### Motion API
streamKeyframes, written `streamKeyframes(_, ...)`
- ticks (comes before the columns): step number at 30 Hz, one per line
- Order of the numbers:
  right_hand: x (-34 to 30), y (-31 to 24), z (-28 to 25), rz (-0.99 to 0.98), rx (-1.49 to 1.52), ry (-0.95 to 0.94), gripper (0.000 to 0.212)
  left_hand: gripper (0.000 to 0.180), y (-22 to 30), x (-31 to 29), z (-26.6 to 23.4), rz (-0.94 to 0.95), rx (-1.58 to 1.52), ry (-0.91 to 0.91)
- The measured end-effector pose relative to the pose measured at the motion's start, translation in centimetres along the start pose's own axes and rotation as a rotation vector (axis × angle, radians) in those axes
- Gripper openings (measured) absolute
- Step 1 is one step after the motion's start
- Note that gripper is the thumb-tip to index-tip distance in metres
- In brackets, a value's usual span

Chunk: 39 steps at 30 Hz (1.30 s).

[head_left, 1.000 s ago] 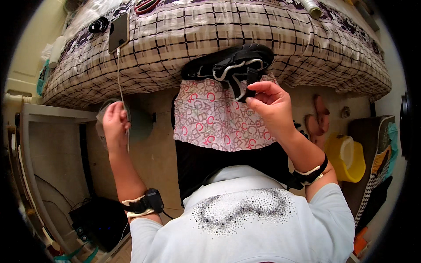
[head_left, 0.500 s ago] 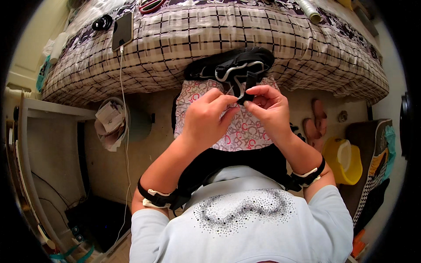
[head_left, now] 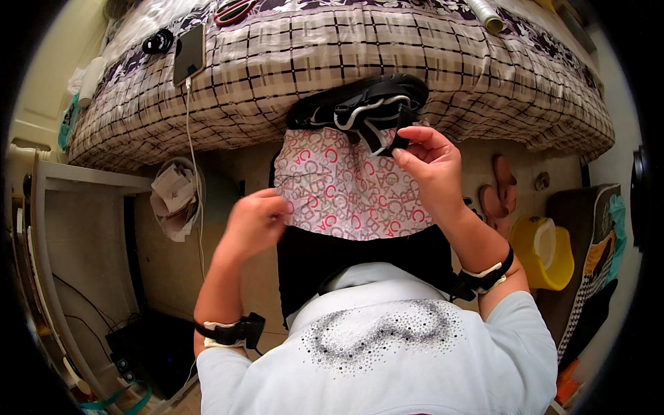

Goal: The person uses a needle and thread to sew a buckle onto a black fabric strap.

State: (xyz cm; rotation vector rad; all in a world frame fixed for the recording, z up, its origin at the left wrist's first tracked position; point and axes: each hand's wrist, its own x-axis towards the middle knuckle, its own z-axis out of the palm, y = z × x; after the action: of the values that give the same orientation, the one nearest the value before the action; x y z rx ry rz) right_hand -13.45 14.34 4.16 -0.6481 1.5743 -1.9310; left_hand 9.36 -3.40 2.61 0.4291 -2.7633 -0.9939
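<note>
The right hand pinches the black strap near its free end, thumb and forefinger pressed together on it. The shoe lies lengthwise along the near edge of the bed, right of that edge's middle, with the strap hanging toward the person over the far edge of the cloth on the lap. The left hand hangs by the cloth's left edge, well apart from the shoe, its fingers curled in together; I cannot tell whether they pinch anything (something as fine as a thread would hardly show here).

To work well, the right hand should keep its pinch close to the spot being worked, firm enough that the strap neither twists nor folds. The shoe seems to have little to brace it, so gentle pulls along the strap's line look safer than sideways tugs. If the left hand does hold a thread, drawing it out smoothly and low would probably limit tangles, and the cord hanging from the phone, beyond that hand toward the bed's left corner, is a likely snag. The scissors lie farther back on the bed, left of its middle.
</note>
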Motion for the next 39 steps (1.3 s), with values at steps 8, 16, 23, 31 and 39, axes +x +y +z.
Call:
streamKeyframes(8,0.3,0.3,0.2,-0.027,0.091,0.035,0.025,0.006,-8.1,-7.9,-1.9,-0.711,0.832,-0.3)
streamKeyframes(16,-0.1,0.3,0.5,-0.043,-0.006,-0.001,0.024,0.02,4.7,4.7,0.4,0.124,-0.12,0.393)
streamKeyframes(23,-0.3,0.0,1.1,-0.025,-0.05,-0.001,0.024,0.014,7.1,9.2,4.1,0.257,-0.216,0.442)
streamKeyframes(31,-0.1,-0.1,1.3,0.002,0.026,-0.002,0.025,0.013,7.7,6.7,0.6,0.385,-0.396,0.333)
streamKeyframes(39,0.6,0.4,0.4,0.01,0.001,0.047,0.025,0.008,6.2,2.9,-3.6,0.572,-1.292,0.148)
